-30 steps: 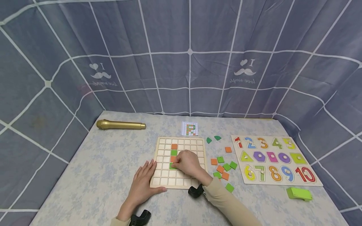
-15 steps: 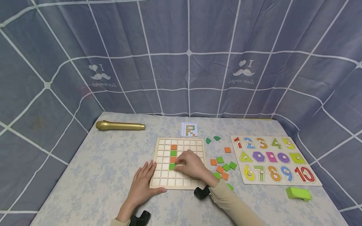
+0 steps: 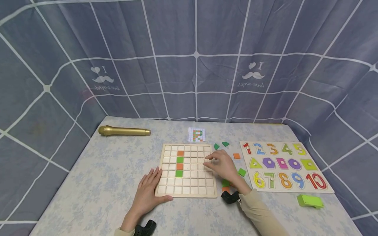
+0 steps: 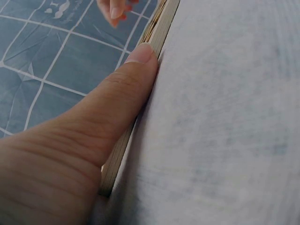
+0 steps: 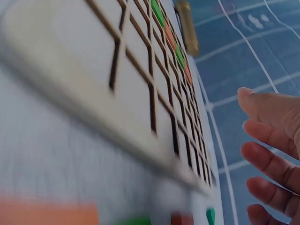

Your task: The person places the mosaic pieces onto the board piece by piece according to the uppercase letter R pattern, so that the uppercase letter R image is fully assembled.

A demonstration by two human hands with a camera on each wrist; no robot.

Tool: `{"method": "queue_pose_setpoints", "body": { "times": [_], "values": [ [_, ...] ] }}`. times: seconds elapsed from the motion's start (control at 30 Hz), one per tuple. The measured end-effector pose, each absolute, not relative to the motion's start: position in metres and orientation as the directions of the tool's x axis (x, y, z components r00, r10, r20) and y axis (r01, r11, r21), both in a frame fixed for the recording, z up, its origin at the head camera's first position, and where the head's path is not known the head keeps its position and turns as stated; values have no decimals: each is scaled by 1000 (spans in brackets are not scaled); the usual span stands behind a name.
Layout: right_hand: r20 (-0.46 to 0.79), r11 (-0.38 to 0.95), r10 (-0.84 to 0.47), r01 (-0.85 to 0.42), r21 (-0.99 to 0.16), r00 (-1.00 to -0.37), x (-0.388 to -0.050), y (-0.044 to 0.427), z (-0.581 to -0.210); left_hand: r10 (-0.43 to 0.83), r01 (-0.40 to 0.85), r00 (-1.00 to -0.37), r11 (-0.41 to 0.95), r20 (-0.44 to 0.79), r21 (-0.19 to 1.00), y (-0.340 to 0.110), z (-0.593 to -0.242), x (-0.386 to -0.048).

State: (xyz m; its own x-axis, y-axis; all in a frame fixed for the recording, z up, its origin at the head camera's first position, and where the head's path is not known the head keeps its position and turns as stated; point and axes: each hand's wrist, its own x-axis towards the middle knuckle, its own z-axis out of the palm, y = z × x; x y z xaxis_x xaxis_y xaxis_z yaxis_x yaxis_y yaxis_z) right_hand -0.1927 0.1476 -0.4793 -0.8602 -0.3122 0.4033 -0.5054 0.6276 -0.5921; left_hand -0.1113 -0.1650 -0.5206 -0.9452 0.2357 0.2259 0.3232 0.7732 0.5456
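A wooden grid board [image 3: 195, 188] lies on the table with one column of four tiles, alternating orange [image 3: 180, 153] and green [image 3: 178, 173]. My left hand [image 3: 146, 193] rests at the board's lower left corner, fingers spread along its left side; in the left wrist view the thumb [image 4: 117, 93] lies against the board's edge. My right hand [image 3: 225, 167] hovers over the board's right edge, thumb and fingers apart with nothing between them, as the right wrist view shows its fingers [image 5: 269, 154] too. Loose tiles [image 3: 242, 172] lie right of the board, some hidden under that hand.
A patterned card [image 3: 196, 134] lies behind the board, with two dark green pieces [image 3: 225, 144] to its right. A gold microphone [image 3: 125, 131] is at the back left. A number and shape puzzle board [image 3: 283, 170] lies at the right, a green block [image 3: 310, 201] in front of it.
My right hand has moved from the tile column rightward to the board's right edge, its thumb and fingers now apart. The lowest green tile is fully uncovered. My left hand stays in place.
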Motion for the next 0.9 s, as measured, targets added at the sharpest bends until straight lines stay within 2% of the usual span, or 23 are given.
{"method": "queue_pose_setpoints", "body": {
  "times": [0.43,0.7,0.9],
  "values": [
    [289,690,-211,-352,-632,-934,-190,194,-482,232,308,-951,777,205,549,-166,-520,-111],
    [253,724,-222,-333,-604,-942,-190,198,-485,232,283,-959,777,162,563,-166,-519,-111],
    [229,732,-237,-328,-597,-944,-189,198,-488,232,293,-956,777,180,558,-165,-520,-111]
  ]
}}
